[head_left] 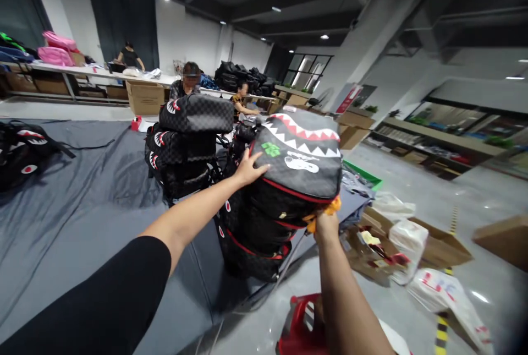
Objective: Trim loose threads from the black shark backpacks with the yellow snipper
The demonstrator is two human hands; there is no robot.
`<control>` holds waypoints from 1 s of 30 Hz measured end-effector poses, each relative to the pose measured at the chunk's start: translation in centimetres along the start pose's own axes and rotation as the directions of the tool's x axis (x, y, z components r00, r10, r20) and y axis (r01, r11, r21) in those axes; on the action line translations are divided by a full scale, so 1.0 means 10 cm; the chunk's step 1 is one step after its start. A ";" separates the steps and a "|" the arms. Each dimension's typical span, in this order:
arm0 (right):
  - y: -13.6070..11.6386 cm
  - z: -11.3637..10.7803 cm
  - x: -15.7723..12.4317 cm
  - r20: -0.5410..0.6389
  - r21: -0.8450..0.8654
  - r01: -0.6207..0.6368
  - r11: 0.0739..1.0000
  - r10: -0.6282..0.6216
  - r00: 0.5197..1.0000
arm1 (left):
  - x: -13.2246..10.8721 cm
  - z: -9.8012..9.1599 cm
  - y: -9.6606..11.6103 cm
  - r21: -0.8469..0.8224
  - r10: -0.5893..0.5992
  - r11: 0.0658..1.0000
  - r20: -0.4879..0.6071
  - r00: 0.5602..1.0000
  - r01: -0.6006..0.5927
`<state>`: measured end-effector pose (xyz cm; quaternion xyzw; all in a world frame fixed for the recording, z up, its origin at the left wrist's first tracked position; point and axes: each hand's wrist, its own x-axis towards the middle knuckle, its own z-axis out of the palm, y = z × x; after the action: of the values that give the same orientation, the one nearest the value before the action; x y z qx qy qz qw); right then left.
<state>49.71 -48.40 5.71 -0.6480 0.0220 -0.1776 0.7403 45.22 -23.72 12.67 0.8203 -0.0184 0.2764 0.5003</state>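
A dark checkered backpack [303,148] with a red-and-white shark-mouth print and a green patch lies on top of a stack of similar black backpacks [256,245]. My left hand [250,169] rests against its left edge, thumb and fingers spread. At the lower right edge of that top bag, my right hand [328,224] is closed around a bunched orange cloth [333,206]; its fingers are partly hidden. Beside this stack, to the left, stands another pile of black checkered backpacks [185,154].
Grey cloth covers the table [94,223]. More backpacks [25,151] lie at far left. A red plastic stool [303,327] is below my right arm. Open cardboard boxes [437,245] and white bags [447,294] are on the floor at right. Several people work farther back.
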 end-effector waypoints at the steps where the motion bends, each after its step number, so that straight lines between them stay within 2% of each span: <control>1: 0.12 -0.05 0.01 -0.016 0.024 -0.058 0.998 0.059 0.998 | -0.02 0.07 -0.06 0.030 0.003 1.000 0.025 1.000 -0.004; 3: 0.29 -0.19 0.02 -0.046 0.034 -0.117 0.993 0.118 0.992 | -0.07 0.14 -0.09 0.083 0.005 0.997 0.077 0.997 -0.011; 7: 0.42 -0.40 0.06 -0.048 0.016 -0.038 0.999 0.038 0.998 | -0.19 0.14 -0.05 0.176 -0.051 0.984 0.149 0.988 0.024; 12: 0.44 -0.40 -0.07 0.048 0.089 0.002 0.996 -0.007 0.999 | -0.43 0.02 -0.20 0.135 -0.091 0.988 0.121 0.989 0.074; 15: 0.46 -0.38 -0.18 -0.048 0.139 0.031 0.990 -0.025 0.999 | -0.55 -0.03 -0.28 0.119 -0.076 0.991 0.098 0.992 0.064; 17: 0.47 -0.37 -0.23 -0.166 0.167 0.039 0.985 -0.011 0.986 | -0.59 -0.04 -0.29 0.132 -0.054 0.990 0.112 0.992 0.039; 19: 0.44 -0.33 -0.26 -0.231 0.167 0.041 0.985 -0.001 0.973 | -0.61 -0.03 -0.27 0.156 -0.047 0.987 0.139 0.989 0.025; 22: 0.34 -0.25 -0.30 -0.142 0.110 0.070 0.991 -0.054 0.988 | -0.67 -0.01 -0.27 0.167 -0.049 0.986 0.130 0.990 0.027; 26: 0.24 -0.20 -0.38 -0.025 -0.085 0.046 0.995 -0.049 0.999 | -0.89 0.00 -0.33 0.127 -0.047 0.991 -0.001 0.999 0.047; 28: 0.25 -0.21 -0.43 -0.024 -0.107 0.023 0.994 -0.025 0.999 | -0.99 -0.02 -0.35 0.113 -0.044 0.992 -0.039 0.998 0.049; 30: 0.28 -0.23 -0.48 -0.076 -0.030 0.037 0.999 -0.039 0.996 | -1.04 -0.04 -0.32 0.117 -0.036 0.992 -0.029 0.999 0.039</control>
<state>45.28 -48.94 1.70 -0.6516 0.0407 -0.2159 0.7260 37.20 -24.32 5.26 0.8448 0.0201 0.2788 0.4563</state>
